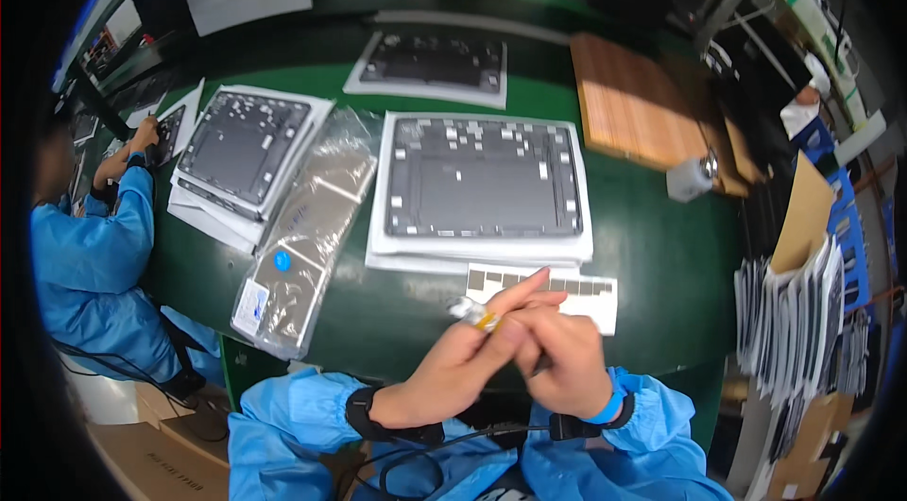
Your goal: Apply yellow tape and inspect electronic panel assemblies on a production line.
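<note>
My left hand (452,367) and my right hand (569,357) meet above the near edge of the green table. A small silvery, crumpled-looking piece with a yellow band (486,321) sticks out at my left hand, whose index finger points forward. My right hand is closed, its fingertips against the left fingers. A bit of something dark shows under it, and what it grips is mostly hidden. Just beyond the fingers lies a white strip with dark grey squares (593,310). Behind it, a dark flat panel with small white pieces (482,178) rests on white sheets.
Left of the panel lies a clear plastic bag of grey sheets (307,237). Another panel stack (244,144) and a further panel (433,62) stand beyond. A wooden board (638,100) and a white dispenser bottle (692,178) are at right. A blue-sleeved co-worker (94,246) works at far left.
</note>
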### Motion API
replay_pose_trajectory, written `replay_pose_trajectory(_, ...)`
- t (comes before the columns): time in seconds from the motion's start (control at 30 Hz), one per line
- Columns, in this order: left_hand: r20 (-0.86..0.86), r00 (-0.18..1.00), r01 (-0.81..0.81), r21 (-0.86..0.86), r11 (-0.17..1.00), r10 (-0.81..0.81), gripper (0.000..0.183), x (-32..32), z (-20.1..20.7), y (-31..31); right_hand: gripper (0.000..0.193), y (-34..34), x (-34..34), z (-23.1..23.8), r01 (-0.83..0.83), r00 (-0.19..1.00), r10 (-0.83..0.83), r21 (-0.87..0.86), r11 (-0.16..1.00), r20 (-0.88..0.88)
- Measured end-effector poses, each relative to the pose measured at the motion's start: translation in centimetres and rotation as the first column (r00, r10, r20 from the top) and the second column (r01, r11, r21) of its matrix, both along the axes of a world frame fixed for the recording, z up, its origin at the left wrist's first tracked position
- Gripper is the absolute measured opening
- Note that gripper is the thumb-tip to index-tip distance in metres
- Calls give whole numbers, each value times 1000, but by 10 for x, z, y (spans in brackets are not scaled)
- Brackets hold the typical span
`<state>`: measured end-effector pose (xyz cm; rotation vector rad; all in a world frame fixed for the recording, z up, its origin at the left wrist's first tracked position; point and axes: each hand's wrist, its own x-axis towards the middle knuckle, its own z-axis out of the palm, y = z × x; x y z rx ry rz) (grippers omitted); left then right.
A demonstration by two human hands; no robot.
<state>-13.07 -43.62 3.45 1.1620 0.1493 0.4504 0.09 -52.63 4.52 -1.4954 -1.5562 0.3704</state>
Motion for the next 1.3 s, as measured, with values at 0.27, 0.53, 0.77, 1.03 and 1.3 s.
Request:
replay_pose_trajectory(0.27,11,949,-225,720,656,314,41,-45,-56,9,45,-41,26,-48,300,919,-261,95,949,-295)
replay_pose_trajectory(0.53,-196,892,234,971,-45,407,45,-16,-73,-20,15,-27,39,-62,123,574,-330,-320,939,-749)
replay_pose_trajectory(0.77,-80,904,107,993,-41,421,49,-12,-88,-11,21,6,38,-83,133,609,-353,-347,928,-711)
replay_pose_trajectory(1.03,-127,908,67,985,160,398,52,-8,-86,-8,18,8,30,-85,311,598,-411,-274,910,-688)
replay_pose_trajectory(1.3,-174,907,115,978,171,383,55,-8,-84,-7,16,15,31,-89,329,556,-477,-347,878,-681)
